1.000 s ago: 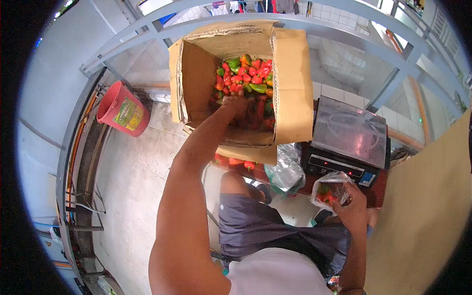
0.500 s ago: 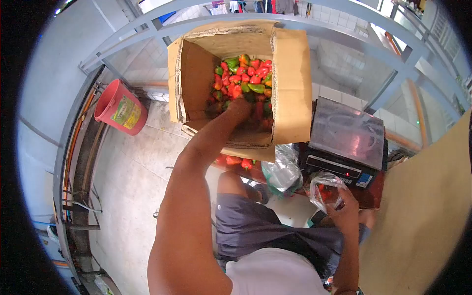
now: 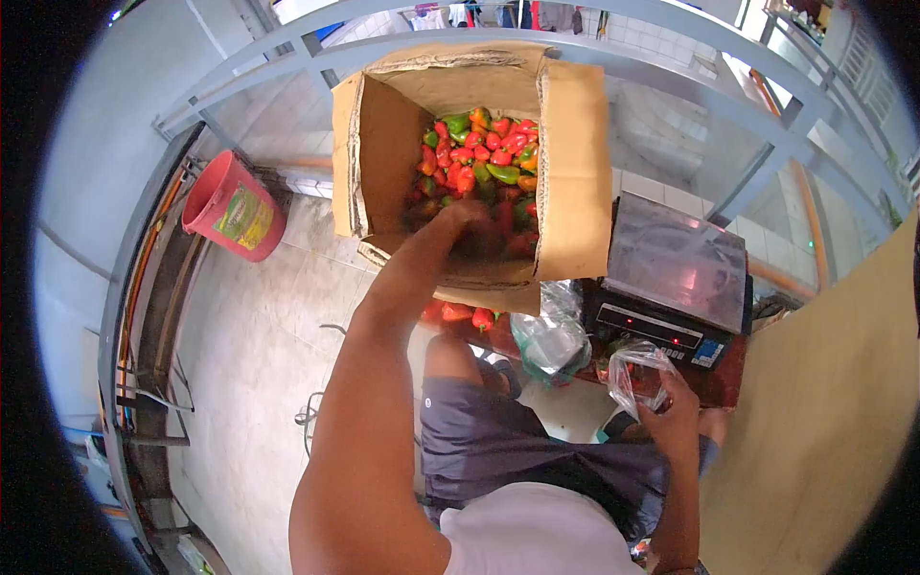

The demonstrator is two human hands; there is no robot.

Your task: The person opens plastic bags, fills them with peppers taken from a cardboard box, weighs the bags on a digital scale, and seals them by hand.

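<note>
An open cardboard box (image 3: 575, 172) holds many red, green and orange peppers (image 3: 498, 144). My left hand (image 3: 470, 218) reaches down among the peppers in the lower part of the box; its fingers are dark and blurred, so whether they grip one cannot be made out. My right hand (image 3: 676, 402) is closed on the edge of a clear plastic bag (image 3: 637, 372), whose mouth is open and which has some red peppers inside. That bag is just in front of the black weighing scale (image 3: 676, 273).
Empty-looking plastic bags (image 3: 551, 335) lie between box and scale. A few red peppers (image 3: 482, 319) rest on the red surface below the box. A red bucket (image 3: 235, 206) stands at left. Metal railing (image 3: 671, 81) runs behind; a brown panel (image 3: 824, 412) is at right.
My left hand has shifted slightly lower and deeper among the peppers. My right hand and its bag have moved a little left, and the bag has tilted.
</note>
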